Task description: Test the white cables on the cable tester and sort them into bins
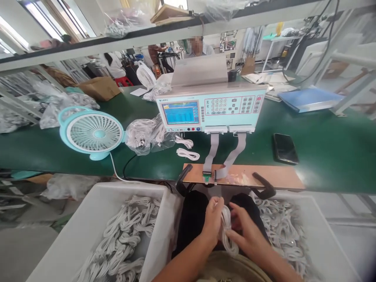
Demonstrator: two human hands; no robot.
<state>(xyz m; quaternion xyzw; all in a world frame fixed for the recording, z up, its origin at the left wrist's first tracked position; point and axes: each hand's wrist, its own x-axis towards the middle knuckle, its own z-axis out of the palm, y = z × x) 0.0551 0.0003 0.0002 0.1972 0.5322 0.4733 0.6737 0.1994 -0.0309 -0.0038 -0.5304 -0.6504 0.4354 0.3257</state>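
Observation:
A coiled bundle of white cable (226, 229) hangs over my lap. My left hand (214, 219) is closed around its upper left side, fingers pinched near the top. On the other side of the bundle, my right hand (243, 227) is held with thumb and fingers apart; its thumb tip lies at the cable's edge, and I cannot tell whether it presses on it. Just beyond my hands, two grey ribbon cables (212, 150) run from the tester (211, 107) to small connectors (207, 177) on a brown board (279, 176).
White bins with cable bundles stand at left (158, 190) and right (320, 219). On the green table (329, 156) are a fan (93, 133), bagged cables (143, 135), two loose cable coils (188, 154), a phone (285, 149) and a blue folder (311, 98). Other people sit beyond.

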